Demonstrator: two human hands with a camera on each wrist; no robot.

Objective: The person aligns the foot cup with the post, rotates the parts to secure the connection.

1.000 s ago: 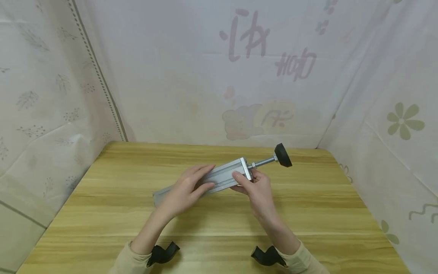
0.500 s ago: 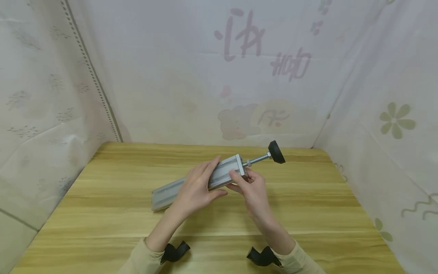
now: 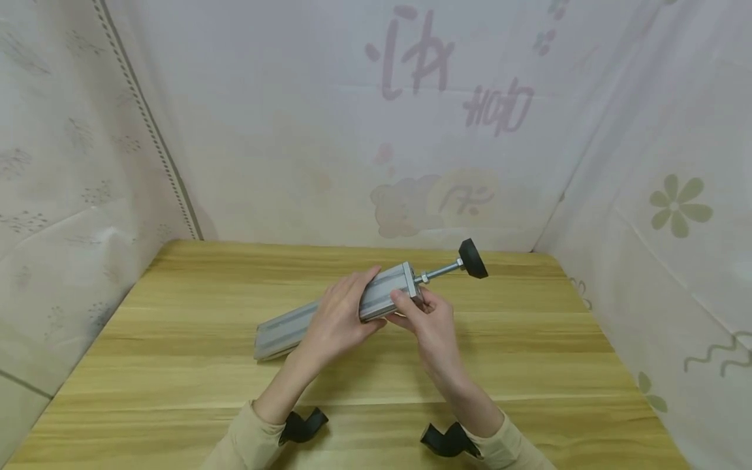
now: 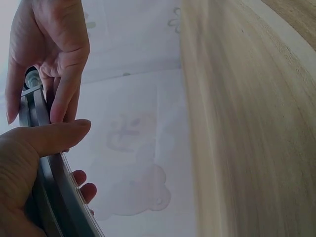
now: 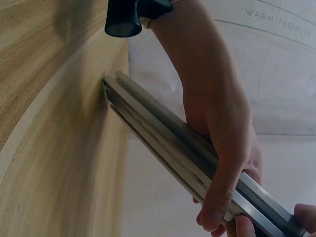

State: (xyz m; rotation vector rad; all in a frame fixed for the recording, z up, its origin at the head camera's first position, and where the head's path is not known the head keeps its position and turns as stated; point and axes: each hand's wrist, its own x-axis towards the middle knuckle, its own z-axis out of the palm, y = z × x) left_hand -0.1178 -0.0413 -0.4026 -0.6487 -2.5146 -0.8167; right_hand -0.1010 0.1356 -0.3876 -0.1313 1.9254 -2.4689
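Note:
A silver aluminum profile (image 3: 384, 290) with grooves along its length slants above the table, its right end higher. From its end plate (image 3: 409, 281) a threaded rod (image 3: 442, 270) with nuts sticks out, tipped by a black leveling foot (image 3: 473, 259). My left hand (image 3: 339, 316) grips the profile past its middle, fingers over the far side and thumb along the near edge. With thumb and fingers, my right hand (image 3: 433, 326) pinches the profile at the end plate. In the right wrist view, the profile's lower end meets the wooden surface, and the left hand (image 5: 222, 128) wraps around it.
Both hands work over a wood-grain table (image 3: 517, 365). Pale printed cloth (image 3: 294, 130) hangs behind it and along both sides. Black curved pieces (image 3: 305, 425) are fixed at both wrists, by the sleeves.
My left hand has slid up along the profile toward the end plate, uncovering its lower end. Its thumb has closed in against the near edge. The right hand keeps its pinch.

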